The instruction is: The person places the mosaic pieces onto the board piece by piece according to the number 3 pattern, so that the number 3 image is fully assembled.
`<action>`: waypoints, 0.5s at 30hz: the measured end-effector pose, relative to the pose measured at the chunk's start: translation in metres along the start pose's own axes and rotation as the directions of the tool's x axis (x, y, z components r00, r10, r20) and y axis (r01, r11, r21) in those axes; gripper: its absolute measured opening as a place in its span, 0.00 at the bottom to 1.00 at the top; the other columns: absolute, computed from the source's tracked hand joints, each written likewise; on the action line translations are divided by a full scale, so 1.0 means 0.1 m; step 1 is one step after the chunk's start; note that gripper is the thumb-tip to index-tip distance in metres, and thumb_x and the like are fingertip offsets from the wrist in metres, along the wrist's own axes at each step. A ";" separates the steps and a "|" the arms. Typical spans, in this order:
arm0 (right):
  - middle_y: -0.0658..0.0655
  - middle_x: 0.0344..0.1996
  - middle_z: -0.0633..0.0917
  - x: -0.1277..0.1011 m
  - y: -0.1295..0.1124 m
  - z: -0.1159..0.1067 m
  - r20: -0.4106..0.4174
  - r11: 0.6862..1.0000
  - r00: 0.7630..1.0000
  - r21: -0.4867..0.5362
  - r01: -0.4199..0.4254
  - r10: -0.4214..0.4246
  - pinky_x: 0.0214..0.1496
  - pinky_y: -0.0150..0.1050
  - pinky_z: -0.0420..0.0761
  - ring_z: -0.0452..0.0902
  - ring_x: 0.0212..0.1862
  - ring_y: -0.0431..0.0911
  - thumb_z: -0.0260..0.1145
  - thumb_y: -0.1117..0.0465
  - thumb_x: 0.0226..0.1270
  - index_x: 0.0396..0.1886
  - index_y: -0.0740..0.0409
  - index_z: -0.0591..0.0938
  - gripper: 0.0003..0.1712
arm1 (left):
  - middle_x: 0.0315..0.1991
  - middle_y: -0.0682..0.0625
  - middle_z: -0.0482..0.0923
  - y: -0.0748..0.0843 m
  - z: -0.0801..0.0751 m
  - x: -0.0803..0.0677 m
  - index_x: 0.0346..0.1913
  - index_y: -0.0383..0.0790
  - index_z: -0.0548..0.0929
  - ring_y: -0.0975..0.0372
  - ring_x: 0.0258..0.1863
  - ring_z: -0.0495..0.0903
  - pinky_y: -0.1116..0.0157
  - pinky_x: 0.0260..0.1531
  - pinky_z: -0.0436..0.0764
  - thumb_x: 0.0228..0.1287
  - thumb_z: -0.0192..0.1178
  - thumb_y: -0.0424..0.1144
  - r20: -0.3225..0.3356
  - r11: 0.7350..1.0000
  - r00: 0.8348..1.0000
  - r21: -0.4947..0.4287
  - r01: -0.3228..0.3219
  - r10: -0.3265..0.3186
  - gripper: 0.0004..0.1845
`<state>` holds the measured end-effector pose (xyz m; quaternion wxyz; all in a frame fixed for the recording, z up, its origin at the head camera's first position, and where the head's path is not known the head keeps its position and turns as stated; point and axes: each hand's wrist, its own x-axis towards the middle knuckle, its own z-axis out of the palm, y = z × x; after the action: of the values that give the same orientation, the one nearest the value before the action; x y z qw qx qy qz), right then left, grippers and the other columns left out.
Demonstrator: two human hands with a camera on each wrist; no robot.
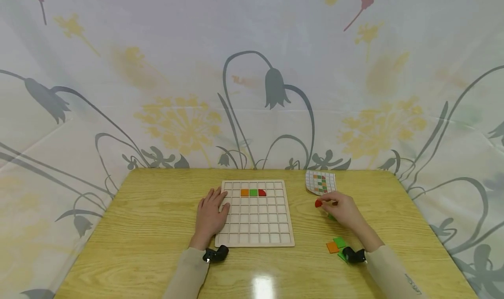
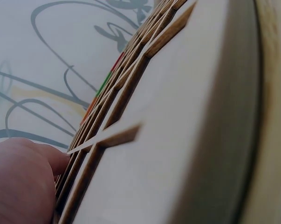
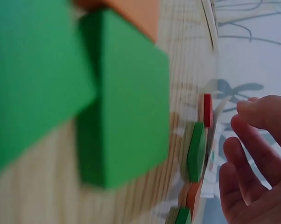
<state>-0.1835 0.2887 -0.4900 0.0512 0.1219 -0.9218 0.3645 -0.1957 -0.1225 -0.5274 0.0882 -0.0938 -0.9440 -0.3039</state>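
A pale wooden grid board [image 1: 257,229] lies mid-table, with an orange tile [image 1: 244,192], a green tile [image 1: 253,192] and a red tile [image 1: 262,192] side by side in its second row. My left hand [image 1: 210,216] rests flat on the board's left edge, fingers straight; the left wrist view shows the board's cells [image 2: 131,93] close up. My right hand [image 1: 342,209] hovers right of the board, fingertips beside a loose red tile [image 1: 318,203]. In the right wrist view its fingers [image 3: 257,114] are loosely curved, a small gap short of that red tile [image 3: 207,110].
A printed pattern card [image 1: 320,182] lies beyond the right hand. Loose orange [image 1: 332,247] and green [image 1: 339,241] tiles sit near my right wrist, and another green tile [image 1: 332,217] peeks from under the hand. A floral cloth backs the table.
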 end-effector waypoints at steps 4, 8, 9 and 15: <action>0.58 0.44 0.86 -0.10 0.03 -0.08 0.019 0.999 1.000 -0.047 0.014 -0.013 0.42 0.46 0.82 0.81 0.42 0.52 0.70 0.68 0.65 0.45 0.60 0.88 0.09 | 0.74 0.43 0.63 -0.01 0.01 -0.01 0.68 0.39 0.75 0.46 0.75 0.55 0.40 0.70 0.51 0.75 0.54 0.43 -0.004 1.000 1.000 0.008 0.003 -0.003 0.24; 0.57 0.43 0.86 -0.15 0.07 -0.13 0.039 0.996 0.999 -0.080 0.032 -0.029 0.43 0.47 0.82 0.82 0.42 0.52 0.71 0.69 0.62 0.44 0.60 0.88 0.10 | 0.73 0.42 0.64 0.00 0.00 -0.01 0.68 0.38 0.75 0.46 0.75 0.55 0.40 0.70 0.51 0.75 0.54 0.43 -0.008 1.000 1.000 0.001 0.002 -0.002 0.24; 0.57 0.43 0.86 -0.16 0.08 -0.14 0.047 0.996 0.998 -0.086 0.033 -0.029 0.44 0.48 0.82 0.82 0.43 0.52 0.71 0.70 0.62 0.44 0.60 0.88 0.11 | 0.73 0.42 0.64 0.00 0.00 -0.01 0.68 0.38 0.75 0.46 0.75 0.55 0.40 0.70 0.51 0.75 0.54 0.43 -0.008 1.000 1.000 0.000 0.000 0.000 0.24; 0.60 0.46 0.86 -0.19 0.12 -0.19 0.093 0.994 0.996 -0.105 0.026 -0.016 0.50 0.56 0.80 0.81 0.49 0.59 0.71 0.70 0.62 0.46 0.61 0.87 0.12 | 0.74 0.43 0.63 0.01 0.01 0.01 0.69 0.39 0.75 0.47 0.75 0.54 0.41 0.70 0.51 0.75 0.53 0.44 -0.001 1.000 1.000 -0.002 0.000 0.000 0.24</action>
<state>-0.1683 0.3137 -0.4881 0.0188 0.1452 -0.9399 0.3083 -0.1963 -0.1216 -0.5274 0.0887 -0.0939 -0.9435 -0.3050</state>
